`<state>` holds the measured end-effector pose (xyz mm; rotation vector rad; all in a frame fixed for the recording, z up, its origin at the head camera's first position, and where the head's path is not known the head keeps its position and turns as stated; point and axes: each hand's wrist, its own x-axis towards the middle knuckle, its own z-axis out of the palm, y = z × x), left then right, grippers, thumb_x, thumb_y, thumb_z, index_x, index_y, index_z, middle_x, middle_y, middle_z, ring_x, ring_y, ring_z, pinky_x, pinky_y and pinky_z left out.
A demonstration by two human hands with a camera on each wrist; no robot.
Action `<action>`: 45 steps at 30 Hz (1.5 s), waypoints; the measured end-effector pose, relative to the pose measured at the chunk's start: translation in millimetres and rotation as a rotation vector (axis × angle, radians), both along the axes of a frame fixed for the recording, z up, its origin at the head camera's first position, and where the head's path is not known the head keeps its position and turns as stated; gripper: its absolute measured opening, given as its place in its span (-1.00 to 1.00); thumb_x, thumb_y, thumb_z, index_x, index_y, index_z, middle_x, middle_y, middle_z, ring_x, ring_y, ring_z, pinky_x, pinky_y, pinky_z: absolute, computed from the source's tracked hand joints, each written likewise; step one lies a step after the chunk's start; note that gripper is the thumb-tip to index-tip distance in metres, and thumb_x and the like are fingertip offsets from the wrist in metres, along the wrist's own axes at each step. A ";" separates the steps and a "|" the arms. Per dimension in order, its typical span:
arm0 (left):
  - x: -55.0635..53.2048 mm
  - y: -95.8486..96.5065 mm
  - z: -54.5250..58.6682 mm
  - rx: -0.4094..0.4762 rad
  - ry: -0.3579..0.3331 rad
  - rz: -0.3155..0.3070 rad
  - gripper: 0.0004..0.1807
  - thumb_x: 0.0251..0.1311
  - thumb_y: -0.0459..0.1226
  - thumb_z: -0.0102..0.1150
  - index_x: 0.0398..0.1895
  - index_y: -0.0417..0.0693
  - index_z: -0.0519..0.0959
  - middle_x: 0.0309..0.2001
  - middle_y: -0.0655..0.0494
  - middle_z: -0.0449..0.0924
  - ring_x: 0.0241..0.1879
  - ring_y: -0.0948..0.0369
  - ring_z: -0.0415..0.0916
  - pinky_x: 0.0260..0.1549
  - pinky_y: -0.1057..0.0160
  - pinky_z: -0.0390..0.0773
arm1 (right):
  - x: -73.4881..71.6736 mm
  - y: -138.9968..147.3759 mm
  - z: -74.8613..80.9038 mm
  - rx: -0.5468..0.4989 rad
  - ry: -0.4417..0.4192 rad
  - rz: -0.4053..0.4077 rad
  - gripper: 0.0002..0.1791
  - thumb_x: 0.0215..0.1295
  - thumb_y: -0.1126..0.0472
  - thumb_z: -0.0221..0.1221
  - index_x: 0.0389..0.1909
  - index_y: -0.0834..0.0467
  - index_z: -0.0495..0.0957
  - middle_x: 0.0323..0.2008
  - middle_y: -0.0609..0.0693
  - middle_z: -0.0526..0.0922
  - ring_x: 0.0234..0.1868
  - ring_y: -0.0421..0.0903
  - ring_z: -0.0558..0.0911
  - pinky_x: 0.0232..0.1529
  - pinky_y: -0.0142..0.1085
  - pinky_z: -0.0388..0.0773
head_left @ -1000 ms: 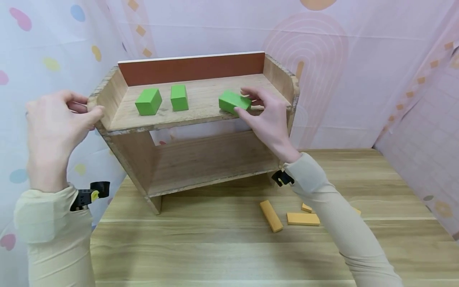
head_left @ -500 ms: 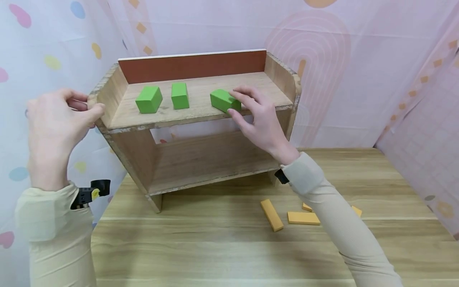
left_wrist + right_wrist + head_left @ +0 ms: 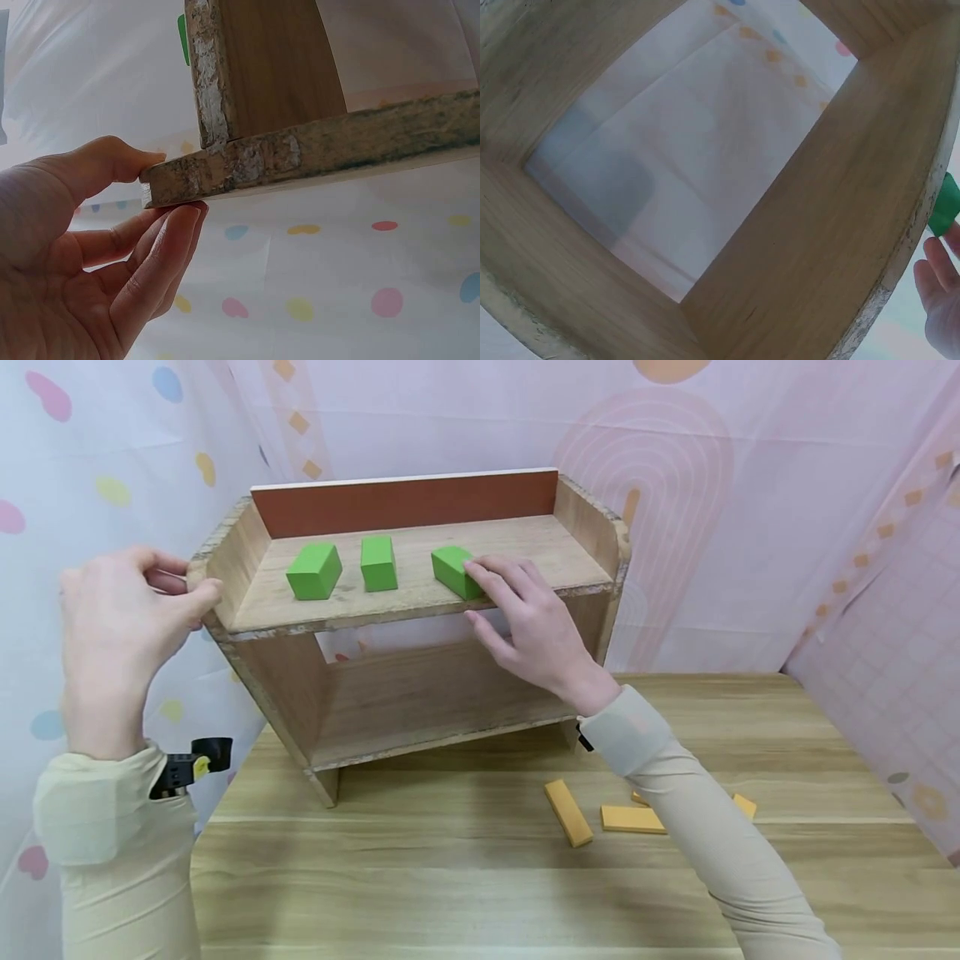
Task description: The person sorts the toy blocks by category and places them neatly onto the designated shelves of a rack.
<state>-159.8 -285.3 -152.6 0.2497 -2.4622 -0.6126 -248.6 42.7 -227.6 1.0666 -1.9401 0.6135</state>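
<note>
A small two-level wooden shelf (image 3: pixel 450 693) stands on the table, with several parts of its edges rough and chipped. My left hand (image 3: pixel 120 635) pinches the upper end of its left side panel (image 3: pixel 247 165) between thumb and fingers. On the top board sit a green block (image 3: pixel 313 572) at the left, a second green block (image 3: pixel 378 564) beside it, and a third green block (image 3: pixel 454 572) farther right, turned at an angle. My right hand (image 3: pixel 528 627) touches the third block's right side with its fingertips, thumb apart from it below the board's front edge.
Several flat yellow-orange wooden pieces, one of them a slanted plank (image 3: pixel 567 812), lie on the table (image 3: pixel 420 893) in front of the shelf's right side. A red-brown back panel (image 3: pixel 412 506) closes the top level. Patterned cloth (image 3: pixel 750 527) hangs behind.
The third green block has slid left along the top board and turned. My right hand moved left with it, its thumb coming away from the block. The left hand keeps its hold.
</note>
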 end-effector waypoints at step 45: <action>-1.1 -2.5 -1.1 -0.004 -0.011 0.012 -0.44 0.09 -0.01 0.04 -0.03 -0.31 0.57 -0.82 1.00 0.02 -0.60 0.81 0.05 -0.50 0.58 0.14 | 6.1 -1.5 -8.7 0.045 -0.012 0.082 -0.57 0.31 0.20 0.10 0.19 0.22 0.46 0.17 0.09 0.51 0.23 -0.03 0.46 0.31 -0.28 0.33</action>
